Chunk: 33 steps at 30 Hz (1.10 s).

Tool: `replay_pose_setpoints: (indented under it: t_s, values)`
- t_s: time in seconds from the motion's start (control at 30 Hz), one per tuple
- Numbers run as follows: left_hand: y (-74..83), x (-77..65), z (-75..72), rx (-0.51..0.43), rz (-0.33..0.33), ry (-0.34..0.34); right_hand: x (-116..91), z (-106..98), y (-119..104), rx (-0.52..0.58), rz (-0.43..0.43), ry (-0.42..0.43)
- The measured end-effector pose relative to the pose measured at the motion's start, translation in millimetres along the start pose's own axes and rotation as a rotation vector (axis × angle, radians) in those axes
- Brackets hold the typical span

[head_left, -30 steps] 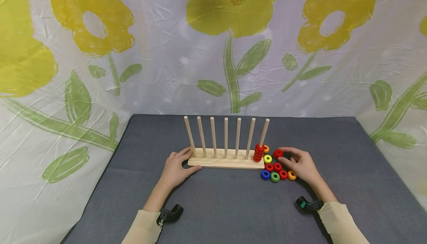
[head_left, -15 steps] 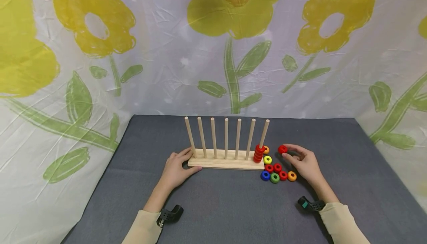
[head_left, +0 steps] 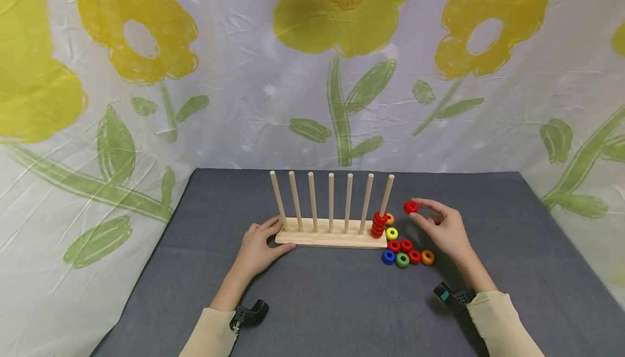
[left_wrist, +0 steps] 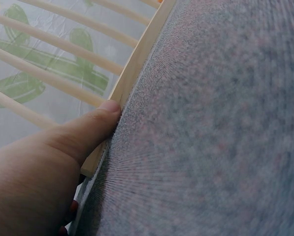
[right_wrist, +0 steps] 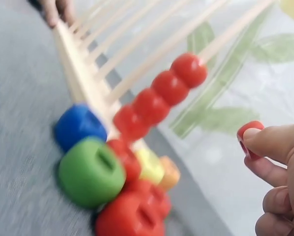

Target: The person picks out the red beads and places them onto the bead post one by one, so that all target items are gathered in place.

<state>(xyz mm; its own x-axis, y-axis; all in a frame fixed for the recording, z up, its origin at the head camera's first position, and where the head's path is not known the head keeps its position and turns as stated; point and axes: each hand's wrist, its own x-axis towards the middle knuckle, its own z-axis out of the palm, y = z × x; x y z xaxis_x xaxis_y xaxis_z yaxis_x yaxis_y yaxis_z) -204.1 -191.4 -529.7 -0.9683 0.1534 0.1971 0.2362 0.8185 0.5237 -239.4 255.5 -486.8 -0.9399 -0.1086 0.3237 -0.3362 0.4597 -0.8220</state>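
A pale wooden peg board (head_left: 332, 242) with several upright rods lies across the middle of the table. My left hand (head_left: 257, 247) grips its left end, the thumb along the front edge and the fingers reaching toward the back. Red beads (head_left: 378, 225) are stacked on the rightmost rod; in the right wrist view the stack (right_wrist: 151, 105) shows clearly. Between thumb and forefinger my right hand (head_left: 448, 231) pinches another red bead (head_left: 410, 207), raised off the table to the right of that rod. The left wrist view shows the thumb (left_wrist: 100, 123) pressing the board's front edge.
Loose beads lie by the board's right end: blue (head_left: 388, 257), green (head_left: 402, 260), yellow (head_left: 391, 233), orange (head_left: 427, 257) and several red (head_left: 414, 256). Another orange bead (head_left: 390, 219) is partly hidden behind the stack. A flowered cloth (head_left: 244, 102) hangs behind the dark table.
My right hand has lifted the red bead from beside the loose beads, first rightward and up, then slightly back left. My left hand has stayed on the board.
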Motion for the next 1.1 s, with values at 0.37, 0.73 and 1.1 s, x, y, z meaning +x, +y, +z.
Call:
replay_pose_setpoints:
  t_s: [0.37, 0.73, 1.1]
  values:
    - [1.1, 0.0, -0.4, 0.002, -0.003, 0.002, 13, 0, -51, 0.063, -0.044, 0.062]
    - [0.2, -0.1, -0.1, 0.005, -0.003, 0.001, 17, -7, -117, 0.176, -0.12, 0.123]
    - [-1.4, 0.1, 1.5, -0.002, 0.011, 0.015, 27, -6, -123, 0.203, -0.223, 0.146]
